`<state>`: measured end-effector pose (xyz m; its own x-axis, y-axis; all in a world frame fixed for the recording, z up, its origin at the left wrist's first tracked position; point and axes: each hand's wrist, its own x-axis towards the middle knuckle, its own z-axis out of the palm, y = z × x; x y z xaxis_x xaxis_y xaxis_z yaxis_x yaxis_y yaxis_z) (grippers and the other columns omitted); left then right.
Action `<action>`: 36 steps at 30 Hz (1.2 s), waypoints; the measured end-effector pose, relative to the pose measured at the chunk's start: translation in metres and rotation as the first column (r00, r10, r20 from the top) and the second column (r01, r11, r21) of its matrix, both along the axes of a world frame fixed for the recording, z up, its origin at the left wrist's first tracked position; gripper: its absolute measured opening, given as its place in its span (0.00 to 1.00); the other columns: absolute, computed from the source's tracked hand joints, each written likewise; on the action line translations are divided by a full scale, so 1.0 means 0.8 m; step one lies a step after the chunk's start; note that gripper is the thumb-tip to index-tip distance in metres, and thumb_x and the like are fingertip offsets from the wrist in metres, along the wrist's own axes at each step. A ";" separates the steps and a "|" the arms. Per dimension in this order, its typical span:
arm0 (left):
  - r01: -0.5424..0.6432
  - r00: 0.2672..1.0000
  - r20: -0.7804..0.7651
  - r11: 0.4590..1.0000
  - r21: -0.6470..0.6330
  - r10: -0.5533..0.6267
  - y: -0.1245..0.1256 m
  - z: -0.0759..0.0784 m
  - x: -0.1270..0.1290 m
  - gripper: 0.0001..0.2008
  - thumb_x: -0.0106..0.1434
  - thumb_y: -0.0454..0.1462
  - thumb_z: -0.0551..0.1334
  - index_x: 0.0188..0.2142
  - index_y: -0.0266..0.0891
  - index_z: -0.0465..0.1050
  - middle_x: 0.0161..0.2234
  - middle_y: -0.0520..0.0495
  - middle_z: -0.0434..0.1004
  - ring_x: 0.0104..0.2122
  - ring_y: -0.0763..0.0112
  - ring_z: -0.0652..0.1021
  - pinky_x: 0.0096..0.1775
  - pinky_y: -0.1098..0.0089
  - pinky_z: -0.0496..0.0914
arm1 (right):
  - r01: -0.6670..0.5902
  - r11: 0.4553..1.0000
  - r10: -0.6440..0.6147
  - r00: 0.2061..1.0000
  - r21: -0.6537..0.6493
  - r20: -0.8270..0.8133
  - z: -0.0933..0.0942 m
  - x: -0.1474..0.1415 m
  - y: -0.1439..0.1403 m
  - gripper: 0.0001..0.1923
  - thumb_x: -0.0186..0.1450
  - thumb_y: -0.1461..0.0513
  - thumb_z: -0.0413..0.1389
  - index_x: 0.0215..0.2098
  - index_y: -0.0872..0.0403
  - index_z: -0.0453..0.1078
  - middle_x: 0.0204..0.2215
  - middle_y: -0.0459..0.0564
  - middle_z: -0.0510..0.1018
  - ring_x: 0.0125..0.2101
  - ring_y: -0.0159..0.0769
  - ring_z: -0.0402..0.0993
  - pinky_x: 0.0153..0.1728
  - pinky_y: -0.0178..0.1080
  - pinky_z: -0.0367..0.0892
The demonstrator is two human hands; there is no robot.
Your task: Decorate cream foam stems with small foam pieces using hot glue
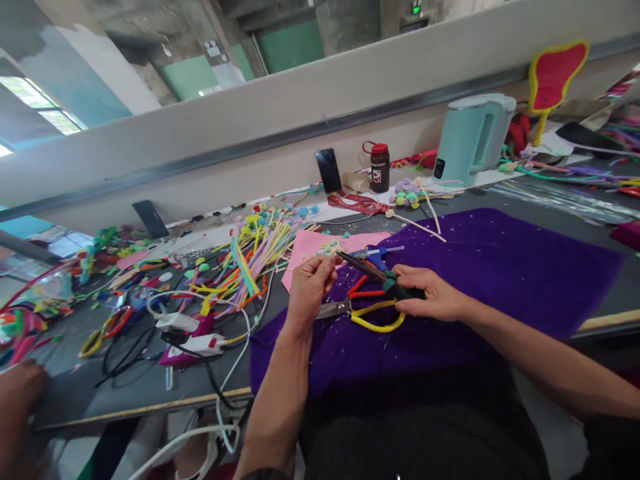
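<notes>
the left hand (pixel 309 285) pinches a small pale floral piece (pixel 332 249) over the purple felt cloth (pixel 500 267). the right hand (pixel 429 293) is closed round green-handled pliers (pixel 380 275), their tip touching that piece. on the cloth below the hands lie scissors (pixel 334 309) and yellow and red pipe-cleaner loops (pixel 377 320). a blue glue gun (pixel 373 253) sits just beyond. left of the cloth sprawl pipe cleaners (pixel 250 257) and white glue guns (pixel 200 337). behind it stand a phone (pixel 329 171), a dark bottle (pixel 379 167) with an unreadable label, and a pale green kettle (pixel 473 137).
</notes>
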<state>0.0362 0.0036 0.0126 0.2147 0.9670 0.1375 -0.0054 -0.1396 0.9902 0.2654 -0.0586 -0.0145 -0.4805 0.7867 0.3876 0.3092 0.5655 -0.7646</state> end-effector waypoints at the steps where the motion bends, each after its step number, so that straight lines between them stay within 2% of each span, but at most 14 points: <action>1: 0.003 1.000 0.000 1.000 0.003 -0.003 0.000 0.000 0.000 0.14 0.52 0.45 0.62 0.31 0.35 0.74 0.17 0.55 0.65 0.13 0.84 0.59 0.15 0.77 0.49 | -0.004 1.000 0.004 1.000 0.003 -0.003 0.000 0.000 0.000 0.12 0.59 0.57 0.54 0.25 0.58 0.65 0.27 0.47 0.62 0.29 0.32 0.59 0.31 0.35 0.58; 7: 0.007 1.000 -0.008 1.000 0.000 -0.007 0.000 0.000 -0.001 0.13 0.53 0.44 0.61 0.30 0.36 0.74 0.17 0.54 0.66 0.13 0.84 0.59 0.15 0.78 0.49 | -0.074 0.997 0.074 0.997 -0.010 -0.028 0.003 -0.001 0.001 0.11 0.61 0.58 0.52 0.26 0.58 0.65 0.27 0.46 0.63 0.29 0.30 0.59 0.31 0.35 0.58; 12: 0.020 0.999 -0.026 0.999 0.027 -0.019 0.000 0.000 -0.001 0.13 0.54 0.44 0.61 0.30 0.35 0.75 0.17 0.54 0.65 0.13 0.83 0.60 0.15 0.78 0.49 | -0.159 0.975 0.145 0.985 -0.155 -0.097 0.006 0.004 0.002 0.11 0.60 0.58 0.52 0.27 0.59 0.67 0.28 0.47 0.65 0.29 0.30 0.61 0.30 0.34 0.58; 17: 0.020 0.999 -0.036 0.998 0.051 -0.018 0.000 -0.002 0.001 0.12 0.54 0.43 0.61 0.30 0.36 0.75 0.17 0.53 0.66 0.14 0.83 0.59 0.15 0.77 0.49 | -0.256 0.875 0.156 0.953 -0.411 -0.261 0.003 0.011 0.003 0.12 0.59 0.58 0.53 0.34 0.60 0.70 0.29 0.49 0.68 0.22 0.26 0.61 0.24 0.32 0.59; 20: 0.009 0.999 -0.040 0.999 0.036 -0.008 0.000 -0.003 0.002 0.12 0.53 0.44 0.61 0.29 0.36 0.75 0.17 0.53 0.65 0.14 0.82 0.59 0.15 0.77 0.49 | -0.310 0.811 0.148 0.929 -0.496 -0.340 -0.001 0.014 0.005 0.15 0.58 0.57 0.53 0.35 0.62 0.70 0.24 0.48 0.68 0.19 0.26 0.61 0.23 0.33 0.59; 22: 0.014 0.999 -0.038 0.999 0.035 -0.012 0.001 -0.005 0.003 0.12 0.53 0.43 0.61 0.29 0.36 0.75 0.17 0.53 0.65 0.14 0.83 0.60 0.15 0.77 0.50 | -0.326 0.788 0.147 0.923 -0.522 -0.355 -0.002 0.015 0.006 0.17 0.59 0.56 0.52 0.36 0.63 0.69 0.21 0.47 0.67 0.18 0.26 0.60 0.22 0.33 0.58; 23: 0.020 0.999 -0.034 0.999 0.038 -0.018 0.001 -0.005 0.004 0.12 0.53 0.43 0.61 0.29 0.35 0.75 0.17 0.53 0.65 0.14 0.83 0.60 0.15 0.78 0.50 | -0.325 0.790 0.150 0.925 -0.520 -0.350 -0.002 0.015 0.007 0.17 0.59 0.55 0.52 0.36 0.63 0.69 0.21 0.47 0.67 0.19 0.27 0.60 0.22 0.33 0.57; 25: 0.027 0.999 -0.023 0.999 0.035 -0.026 0.002 -0.006 0.004 0.12 0.54 0.44 0.61 0.29 0.35 0.74 0.17 0.53 0.65 0.13 0.84 0.60 0.15 0.78 0.49 | -0.290 0.839 0.158 0.940 -0.461 -0.303 0.001 0.015 0.008 0.16 0.59 0.55 0.53 0.33 0.61 0.69 0.25 0.48 0.67 0.22 0.28 0.61 0.24 0.33 0.57; 27: 0.019 1.000 0.001 1.000 0.024 -0.019 0.004 -0.006 0.005 0.12 0.54 0.44 0.61 0.26 0.35 0.73 0.17 0.54 0.64 0.13 0.84 0.59 0.14 0.78 0.49 | -0.227 0.913 0.157 0.963 -0.339 -0.220 0.004 0.014 0.007 0.14 0.58 0.54 0.54 0.28 0.59 0.68 0.28 0.47 0.65 0.27 0.29 0.60 0.27 0.33 0.57; 29: -0.001 0.999 0.044 1.000 0.002 0.000 0.005 -0.006 0.003 0.13 0.54 0.44 0.61 0.24 0.35 0.70 0.16 0.55 0.63 0.12 0.85 0.58 0.14 0.79 0.48 | -0.182 0.959 0.156 0.979 -0.216 -0.134 0.008 0.012 0.005 0.15 0.58 0.54 0.55 0.23 0.58 0.65 0.27 0.46 0.63 0.29 0.30 0.59 0.30 0.34 0.56; 31: 0.008 0.996 0.087 0.999 -0.050 -0.004 0.007 -0.005 0.001 0.13 0.54 0.44 0.60 0.25 0.34 0.70 0.16 0.55 0.63 0.11 0.86 0.57 0.13 0.79 0.47 | -0.153 0.978 0.142 0.986 -0.142 -0.085 0.010 0.011 0.003 0.16 0.58 0.54 0.54 0.21 0.58 0.62 0.25 0.45 0.61 0.28 0.30 0.58 0.31 0.34 0.56; 36: 0.111 0.989 0.123 0.972 -0.205 -0.087 0.008 0.000 -0.005 0.13 0.52 0.44 0.61 0.28 0.33 0.71 0.15 0.56 0.63 0.10 0.86 0.58 0.13 0.80 0.47 | -0.097 0.994 0.094 0.994 -0.055 -0.049 0.009 0.010 -0.001 0.17 0.60 0.53 0.53 0.22 0.57 0.62 0.25 0.46 0.61 0.28 0.31 0.58 0.29 0.34 0.56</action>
<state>0.0320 0.0101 0.0125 0.3054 0.9515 -0.0384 -0.1217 0.0790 0.9894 0.2731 -0.0593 -0.0072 -0.5372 0.7596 0.3667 0.2194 0.5456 -0.8088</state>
